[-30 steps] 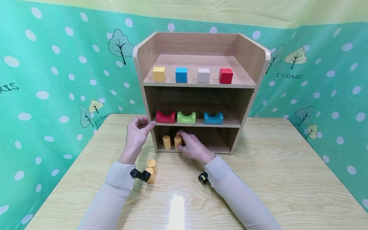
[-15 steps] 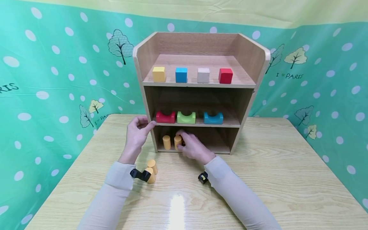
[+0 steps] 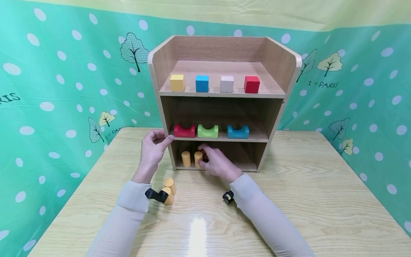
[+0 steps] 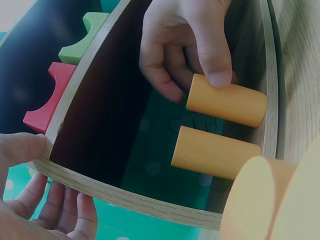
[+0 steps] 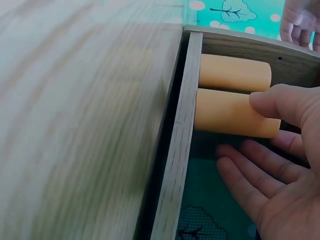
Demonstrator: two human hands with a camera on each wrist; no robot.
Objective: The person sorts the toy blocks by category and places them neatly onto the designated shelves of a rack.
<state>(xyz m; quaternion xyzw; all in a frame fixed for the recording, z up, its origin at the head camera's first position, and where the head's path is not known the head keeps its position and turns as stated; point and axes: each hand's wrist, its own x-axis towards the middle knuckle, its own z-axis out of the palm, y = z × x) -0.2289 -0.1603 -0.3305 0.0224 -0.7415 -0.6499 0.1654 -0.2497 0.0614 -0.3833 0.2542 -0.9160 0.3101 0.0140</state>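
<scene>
My left hand (image 3: 152, 151) holds the left side of a small wooden shelf (image 3: 213, 140), thumb on its front edge and fingers outside the panel. Two orange wooden cylinders stand upright in the bottom compartment: a left cylinder (image 4: 216, 152) and a right cylinder (image 5: 235, 112). By the right one is my right hand (image 3: 219, 164); its thumb (image 5: 277, 102) lies against that cylinder while the other fingers (image 5: 245, 182) spread loosely behind, away from it. On the table in front, near my left wrist, stand two more orange cylinders (image 3: 170, 185), partly covered by the wrist camera.
On the top board sit a yellow cube (image 3: 177, 83), a blue cube (image 3: 202, 84), a white cube (image 3: 227, 84) and a red cube (image 3: 252, 84). Red (image 3: 184, 131), green (image 3: 208, 131) and blue (image 3: 238, 132) arch blocks rest on the middle board. A patterned cloth hangs behind.
My right hand has shifted slightly to the right, its fingers loosening from the right cylinder, which stays in place. The left hand has not moved.
</scene>
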